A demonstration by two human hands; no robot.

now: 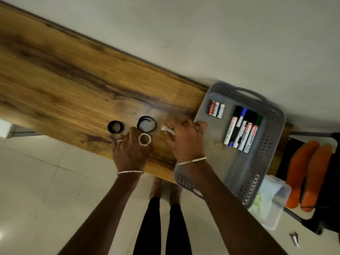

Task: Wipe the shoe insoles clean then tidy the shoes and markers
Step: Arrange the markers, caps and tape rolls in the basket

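wooden table [73,85] runs slantwise across the head view, against a pale wall.

right hand [185,140]: knuckles up, fingers curled over a white marker [167,129] lying on the table just left of the grey basket [276,126]. one end of the marker sticks out to the left; the rest runs in under the hand between thumb and fingers. reads as a grip on it, with some blur. bangle at the wrist.

left hand [130,150]: knuckles up, fingers bent, ring on one finger, bangle at the wrist. white ring [144,139] lies on the table right against its thumb side. cannot tell whether the hand holds it or only touches it.

beyond the left hand, two black rings with pale centres: small black ring [114,127] to the left, larger black ring [146,124] just past the white ring.

basket sits on the right end of the table and overhangs the near edge. inside it: row of markers [241,129] lying side by side, with black, blue and green caps; three batteries [216,109] near them at the far-left corner.

right of the table: two orange insoles [309,173] side by side on a dark chair [331,181]. clear plastic tub [279,199] holding something pale sits between basket and chair.
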